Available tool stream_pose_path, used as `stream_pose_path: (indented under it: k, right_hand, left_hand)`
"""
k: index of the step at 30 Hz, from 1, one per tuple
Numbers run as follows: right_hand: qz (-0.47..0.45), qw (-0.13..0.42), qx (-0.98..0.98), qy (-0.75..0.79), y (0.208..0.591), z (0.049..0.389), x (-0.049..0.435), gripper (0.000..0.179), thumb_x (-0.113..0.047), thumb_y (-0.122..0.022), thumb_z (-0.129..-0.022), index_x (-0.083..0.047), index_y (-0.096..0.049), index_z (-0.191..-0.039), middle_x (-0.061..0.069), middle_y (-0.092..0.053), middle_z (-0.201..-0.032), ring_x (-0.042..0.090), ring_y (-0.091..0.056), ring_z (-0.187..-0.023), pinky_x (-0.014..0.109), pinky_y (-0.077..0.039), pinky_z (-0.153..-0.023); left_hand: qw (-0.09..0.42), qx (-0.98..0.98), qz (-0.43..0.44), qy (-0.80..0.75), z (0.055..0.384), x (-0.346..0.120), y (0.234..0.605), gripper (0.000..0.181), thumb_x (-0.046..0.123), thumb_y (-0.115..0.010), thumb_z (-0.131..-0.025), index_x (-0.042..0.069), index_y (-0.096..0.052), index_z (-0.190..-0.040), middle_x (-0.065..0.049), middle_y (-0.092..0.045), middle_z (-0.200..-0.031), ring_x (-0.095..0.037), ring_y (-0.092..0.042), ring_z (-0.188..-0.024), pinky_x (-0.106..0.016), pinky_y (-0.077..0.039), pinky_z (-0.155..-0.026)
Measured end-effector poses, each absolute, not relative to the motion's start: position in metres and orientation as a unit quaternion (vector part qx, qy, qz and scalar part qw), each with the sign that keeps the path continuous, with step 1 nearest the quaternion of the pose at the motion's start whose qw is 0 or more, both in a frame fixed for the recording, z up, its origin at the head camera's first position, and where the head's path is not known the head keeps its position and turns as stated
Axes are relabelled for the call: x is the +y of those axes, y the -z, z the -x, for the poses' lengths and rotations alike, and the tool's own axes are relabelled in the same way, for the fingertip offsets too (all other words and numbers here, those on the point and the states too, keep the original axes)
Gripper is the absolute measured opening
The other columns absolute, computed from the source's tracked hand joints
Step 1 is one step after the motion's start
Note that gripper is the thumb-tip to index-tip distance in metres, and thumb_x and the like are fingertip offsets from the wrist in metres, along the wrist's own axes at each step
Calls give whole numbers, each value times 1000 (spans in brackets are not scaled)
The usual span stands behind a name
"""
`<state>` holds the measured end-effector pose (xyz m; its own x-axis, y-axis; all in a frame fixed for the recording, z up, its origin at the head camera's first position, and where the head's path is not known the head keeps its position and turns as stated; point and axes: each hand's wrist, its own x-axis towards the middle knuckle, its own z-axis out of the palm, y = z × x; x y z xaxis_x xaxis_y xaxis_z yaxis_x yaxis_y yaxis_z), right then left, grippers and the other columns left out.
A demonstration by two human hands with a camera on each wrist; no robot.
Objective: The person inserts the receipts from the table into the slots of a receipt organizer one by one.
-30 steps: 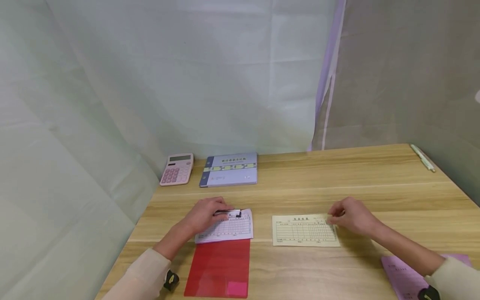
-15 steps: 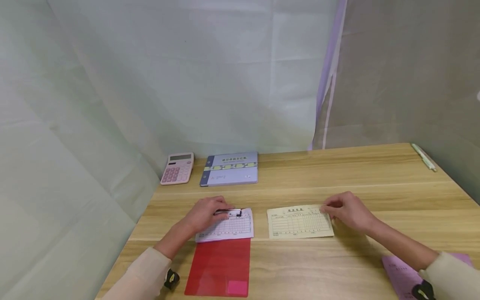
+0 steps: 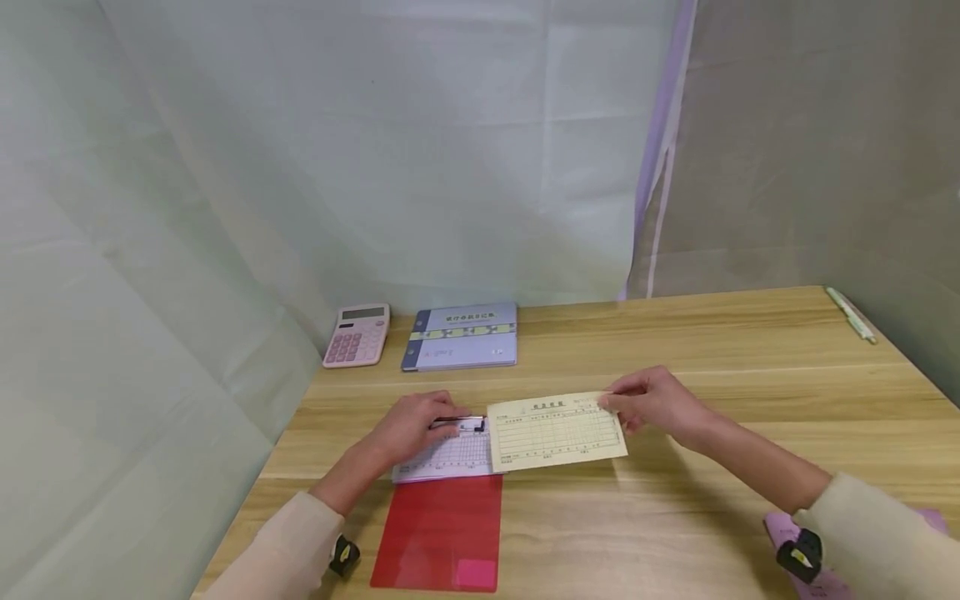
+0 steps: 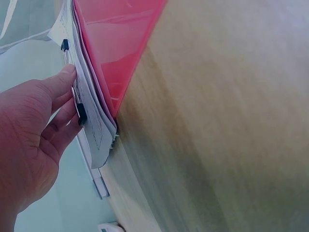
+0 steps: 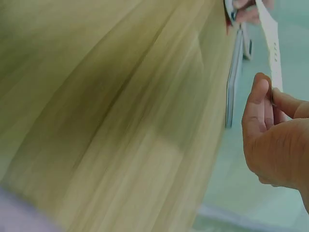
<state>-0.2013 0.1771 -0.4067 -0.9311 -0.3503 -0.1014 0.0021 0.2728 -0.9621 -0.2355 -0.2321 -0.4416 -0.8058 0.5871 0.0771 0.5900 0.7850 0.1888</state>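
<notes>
While behind, pale sheeting (image 3: 450, 167) — woodgrain tabletop (image 3: 675, 342)

Yellow printed slip (image 3: 555, 432), raised and tilted, perhaps touching the stacked white forms (image 3: 448, 457) under a clip (image 4: 81, 115).

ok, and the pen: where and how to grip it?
Likely mid-barrel: pinch the pen across its width, from above and table-side. It's long, slim and flat on the table, close along the right edge, with hanging cloth just beyond.
</notes>
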Motion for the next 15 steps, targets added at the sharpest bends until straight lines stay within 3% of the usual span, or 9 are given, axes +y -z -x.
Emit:
stream_pose_path:
  k: [5, 15]
  right_hand:
    - [115, 177, 769, 603, 415, 200, 144, 17, -7, -74, -99, 8, -77, -106, 9, -74, -84, 19, -66, -67, 35, -59, -63]
    - [132, 150, 826, 527, 440, 194, 97, 7, -5, -75, -97, 1, -78, -96, 6, -70, -75, 15, -59, -54, 30, -55, -52]
  left_hand:
    - [8, -942, 320, 99, 235, -233, 440, 35, 25, -80, -97, 20, -78, -132, 9, -65, -100, -10, -56, -84, -31, -51, -79]
    - [10, -946, 313, 78, 231, -229, 438, 36, 25, -81, -97, 20, -77, -132, 7, -67, -105, -9, -57, -87, -31, -54, -83]
